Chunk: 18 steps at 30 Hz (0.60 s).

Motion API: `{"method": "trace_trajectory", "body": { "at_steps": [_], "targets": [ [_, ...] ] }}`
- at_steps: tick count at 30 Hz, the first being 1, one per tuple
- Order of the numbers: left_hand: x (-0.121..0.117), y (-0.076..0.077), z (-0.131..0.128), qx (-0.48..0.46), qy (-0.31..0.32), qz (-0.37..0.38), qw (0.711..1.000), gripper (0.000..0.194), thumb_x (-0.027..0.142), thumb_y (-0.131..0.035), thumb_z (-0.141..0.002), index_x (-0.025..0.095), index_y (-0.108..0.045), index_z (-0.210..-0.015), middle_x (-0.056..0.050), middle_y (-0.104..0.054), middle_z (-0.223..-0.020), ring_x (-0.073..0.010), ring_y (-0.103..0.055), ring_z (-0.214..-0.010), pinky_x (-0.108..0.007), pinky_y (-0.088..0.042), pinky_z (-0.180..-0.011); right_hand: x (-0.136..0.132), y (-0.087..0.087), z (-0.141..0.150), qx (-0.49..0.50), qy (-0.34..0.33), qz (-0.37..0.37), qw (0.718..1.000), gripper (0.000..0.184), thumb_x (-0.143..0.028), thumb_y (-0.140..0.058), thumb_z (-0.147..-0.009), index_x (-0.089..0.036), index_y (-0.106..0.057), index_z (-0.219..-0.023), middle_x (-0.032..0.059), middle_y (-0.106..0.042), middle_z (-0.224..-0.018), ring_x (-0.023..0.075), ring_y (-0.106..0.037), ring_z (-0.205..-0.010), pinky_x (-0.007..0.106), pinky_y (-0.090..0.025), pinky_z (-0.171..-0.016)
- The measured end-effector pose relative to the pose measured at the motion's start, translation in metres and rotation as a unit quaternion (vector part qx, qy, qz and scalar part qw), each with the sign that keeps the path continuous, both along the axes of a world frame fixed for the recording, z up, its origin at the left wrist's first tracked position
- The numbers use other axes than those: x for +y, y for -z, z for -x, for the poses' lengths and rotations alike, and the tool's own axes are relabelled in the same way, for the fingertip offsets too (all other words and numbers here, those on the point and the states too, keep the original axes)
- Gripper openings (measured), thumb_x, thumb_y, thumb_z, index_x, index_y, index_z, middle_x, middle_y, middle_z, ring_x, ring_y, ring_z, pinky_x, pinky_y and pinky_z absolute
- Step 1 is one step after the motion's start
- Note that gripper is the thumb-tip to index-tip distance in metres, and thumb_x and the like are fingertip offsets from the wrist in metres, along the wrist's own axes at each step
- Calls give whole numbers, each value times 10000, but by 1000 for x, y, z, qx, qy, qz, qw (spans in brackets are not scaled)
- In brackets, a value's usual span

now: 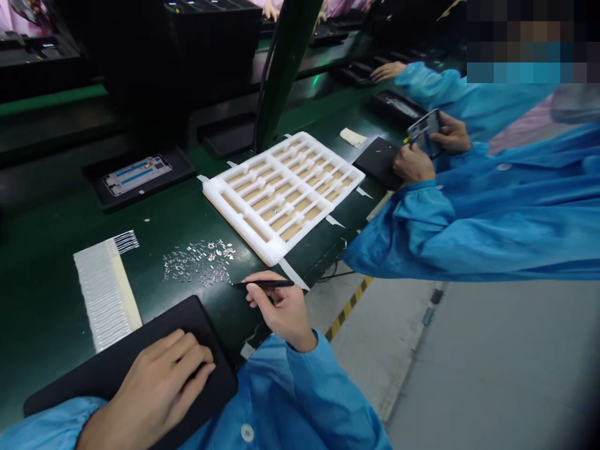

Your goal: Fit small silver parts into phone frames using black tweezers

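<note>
My left hand (157,381) lies on a black flat tray or pad (194,319) at the table's front edge, fingers loosely bent and grasping nothing visible. In my right hand (284,306) is a pair of black tweezers (272,284), pinched between thumb and fingers and pointing left. The tweezer tip is close to a scatter of tiny shiny metal pieces (199,261) on the green table (154,300). Left of them lies a sheet of thin clear strips (100,294) with a cream band along one side. A white slotted foam tray (276,247) sits beyond my right hand.
Behind the loose pieces, a black tray (185,169) holds a phone frame (138,175). Another black tray (229,134) stands further back beside a dark green post (285,69). At right, a co-worker's hands (415,164) hold a phone part (424,131) above a black box (379,159).
</note>
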<state>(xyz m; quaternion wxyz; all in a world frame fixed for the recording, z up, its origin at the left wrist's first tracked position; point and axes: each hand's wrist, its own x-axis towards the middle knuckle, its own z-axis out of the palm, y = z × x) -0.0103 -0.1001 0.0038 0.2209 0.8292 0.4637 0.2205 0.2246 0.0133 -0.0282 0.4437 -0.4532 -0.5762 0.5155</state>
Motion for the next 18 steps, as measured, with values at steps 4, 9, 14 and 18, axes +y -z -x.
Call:
{"method": "trace_trajectory", "body": {
  "at_steps": [4, 9, 14, 18],
  "targets": [
    [-1, 1, 1, 0, 3, -5, 1000, 115, 163, -523, -1083, 220, -622, -1099, -10, -704, -974, -165, -644, -832, -315, -502, -865, -1, 1, 0, -4, -2, -2, 1000, 211, -378, -741, -969, -177, -793, -1006, 73, -781, -872, 159, -720, -645, 262, -642, -568],
    [0, 2, 2, 5, 4, -5, 1000, 104, 182, -529, -1087, 222, -624, -1086, -10, -701, -953, -166, -636, -821, -304, -501, -838, 1, -1, 3, -63, -29, -41, 997, 148, -296, -715, -966, -188, -813, -988, 84, -812, -952, 162, -723, -692, 269, -597, -604],
    [0, 2, 1, 11, 0, -6, 1000, 108, 190, -527, -1088, 224, -630, -1082, -7, -691, -937, -164, -624, -809, -300, -507, -835, 6, 0, 6, -88, -47, -41, 994, 153, -291, -702, -955, -194, -813, -994, 78, -817, -947, 152, -706, -635, 257, -543, -537],
    [-2, 3, 2, 8, 0, -1, 1000, 115, 186, -524, -1089, 225, -631, -1085, -8, -695, -955, -159, -632, -816, -302, -508, -859, 9, 3, 5, -78, -49, -21, 996, 162, -307, -708, -954, -187, -806, -1001, 67, -797, -866, 148, -698, -589, 245, -535, -497]
  ]
}}
